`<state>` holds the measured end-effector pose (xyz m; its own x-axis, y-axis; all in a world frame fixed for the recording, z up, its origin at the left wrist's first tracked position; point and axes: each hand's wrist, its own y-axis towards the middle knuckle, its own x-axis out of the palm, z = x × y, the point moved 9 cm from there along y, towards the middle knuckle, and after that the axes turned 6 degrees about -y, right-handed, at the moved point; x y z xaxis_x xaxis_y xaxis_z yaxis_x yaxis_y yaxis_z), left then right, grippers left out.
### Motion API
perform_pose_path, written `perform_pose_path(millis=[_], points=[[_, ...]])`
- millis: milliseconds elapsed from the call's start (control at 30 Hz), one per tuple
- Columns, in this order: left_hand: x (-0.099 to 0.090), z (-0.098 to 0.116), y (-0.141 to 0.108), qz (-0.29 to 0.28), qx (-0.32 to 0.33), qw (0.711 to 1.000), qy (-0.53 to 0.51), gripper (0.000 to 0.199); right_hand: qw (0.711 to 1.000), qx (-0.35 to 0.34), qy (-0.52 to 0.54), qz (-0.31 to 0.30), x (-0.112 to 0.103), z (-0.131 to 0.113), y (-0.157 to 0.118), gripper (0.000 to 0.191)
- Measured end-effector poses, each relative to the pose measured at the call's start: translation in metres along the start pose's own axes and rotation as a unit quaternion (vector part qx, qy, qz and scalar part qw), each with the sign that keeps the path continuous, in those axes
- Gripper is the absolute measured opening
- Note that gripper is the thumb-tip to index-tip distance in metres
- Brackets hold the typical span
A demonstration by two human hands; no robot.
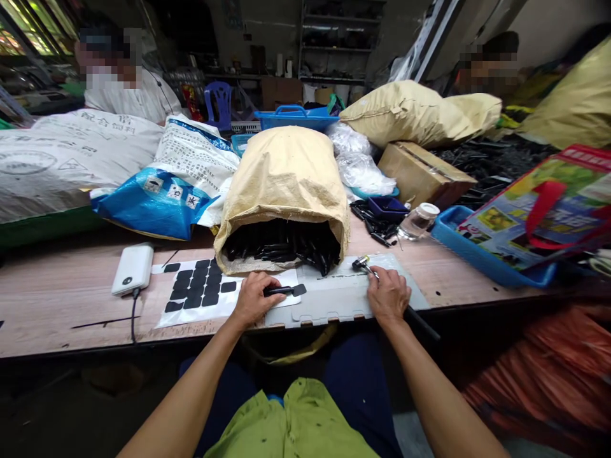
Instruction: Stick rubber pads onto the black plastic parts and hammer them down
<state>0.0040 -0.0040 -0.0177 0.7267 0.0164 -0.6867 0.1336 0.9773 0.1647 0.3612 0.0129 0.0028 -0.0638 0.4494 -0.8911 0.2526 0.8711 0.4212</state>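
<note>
Left hand [252, 298] clamped on slim black plastic handle [285, 291], right hand [387, 294] gripping small metal-headed hammer [365, 266].

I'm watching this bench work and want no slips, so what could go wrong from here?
1. The left hand pins a small black part on the grey mat while the right hand holds a small hammer; a missed blow could hit the fingers.
2. The open sack of black pieces lies right behind the mat; pieces could slide out under the hammer.
3. The power bank sits near the table edge with its cable hanging; a snag might pull it off.
</note>
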Motion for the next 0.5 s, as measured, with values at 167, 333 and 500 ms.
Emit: perform_pose_path(millis=[167,333,500], points=[[0.001,0.0,0.0,-0.015,-0.014,1.0,-0.004,0.02,0.984,0.004,0.169,0.051,-0.04,-0.02,-0.026,0.029],[0.002,-0.004,0.002,-0.015,-0.036,0.999,-0.009,0.02,0.928,-0.127,0.342,-0.073,-0.046,-0.101,-0.058,0.029],[0.002,-0.004,0.003,-0.009,-0.043,0.999,-0.024,0.02,0.909,-0.192,0.353,-0.109,-0.044,-0.159,-0.074,0.032]])
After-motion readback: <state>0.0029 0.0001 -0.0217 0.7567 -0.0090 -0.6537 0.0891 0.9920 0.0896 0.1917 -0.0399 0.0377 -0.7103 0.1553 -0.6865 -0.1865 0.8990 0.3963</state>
